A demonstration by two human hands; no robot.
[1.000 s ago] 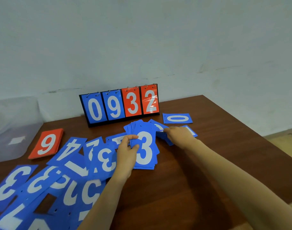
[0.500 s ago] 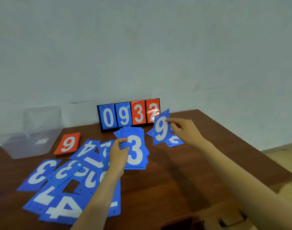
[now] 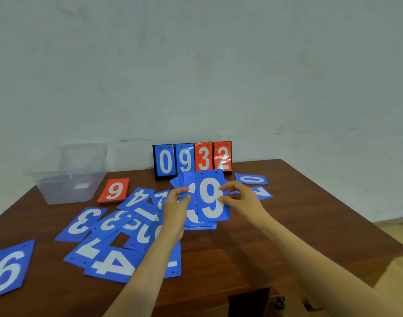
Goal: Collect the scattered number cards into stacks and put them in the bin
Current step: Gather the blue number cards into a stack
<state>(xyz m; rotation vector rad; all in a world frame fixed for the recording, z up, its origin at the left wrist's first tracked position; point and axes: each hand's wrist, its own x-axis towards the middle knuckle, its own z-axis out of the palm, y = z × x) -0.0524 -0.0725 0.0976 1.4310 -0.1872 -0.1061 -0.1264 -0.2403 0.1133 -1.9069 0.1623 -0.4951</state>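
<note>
The right hand (image 3: pixel 240 201) pinches the right edge of a blue 9 card (image 3: pixel 210 197), held upright with its long axis vertical and laid on the front of the fanned blue stack (image 3: pixel 191 216) that the left hand (image 3: pixel 176 210) grips from the left. The nearest loose cards, a 0 (image 3: pixel 251 179) and a 7 (image 3: pixel 263 192), lie flat just beyond the right hand, so that hand seems best placed. More blue cards (image 3: pixel 109 248) litter the brown table (image 3: pixel 287 225) to the left, with a red stack (image 3: pixel 114 190) beside the clear bin (image 3: pixel 67 188) at the far left, against a pale wall.

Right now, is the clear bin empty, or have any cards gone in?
Apparently empty. Through the clear bin only its floor and a small pale patch show, no coloured cards. The red 9 stack lies beside it on the table.
</note>
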